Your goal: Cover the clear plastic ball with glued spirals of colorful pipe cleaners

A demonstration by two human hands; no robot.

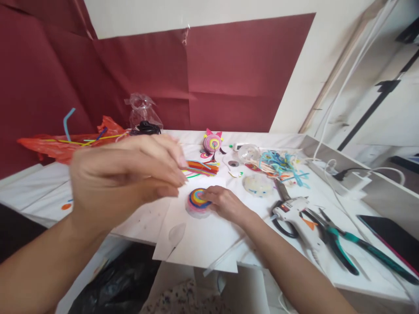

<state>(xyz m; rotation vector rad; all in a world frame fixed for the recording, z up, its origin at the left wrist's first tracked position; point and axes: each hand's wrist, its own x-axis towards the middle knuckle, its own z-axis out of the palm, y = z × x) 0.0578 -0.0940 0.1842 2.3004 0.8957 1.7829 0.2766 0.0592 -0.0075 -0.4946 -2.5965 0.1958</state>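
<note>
My left hand (131,170) is raised in the air above the table, slightly blurred, thumb and fingertips pressed together. Whatever may be in that pinch cannot be made out. My right hand (225,203) grips the right edge of a small round, clear-sided container with a coil of colourful rings (197,198) on top: blue, orange, yellow and pink. The container sits on a white paper sheet (196,244). Just behind it lies a bundle of orange, red and yellow pipe cleaners (206,168). Farther back stands a pink figure with pointed ears (213,141) and a ringed front.
At right lie a white hot glue gun (296,213), green-handled pliers (340,244) and a dark phone-like slab (393,237). Blue scraps (281,162) and a clear lid (258,185) are behind them. An orange plastic bag (65,146) lies left; a power strip (327,170) runs along the right edge.
</note>
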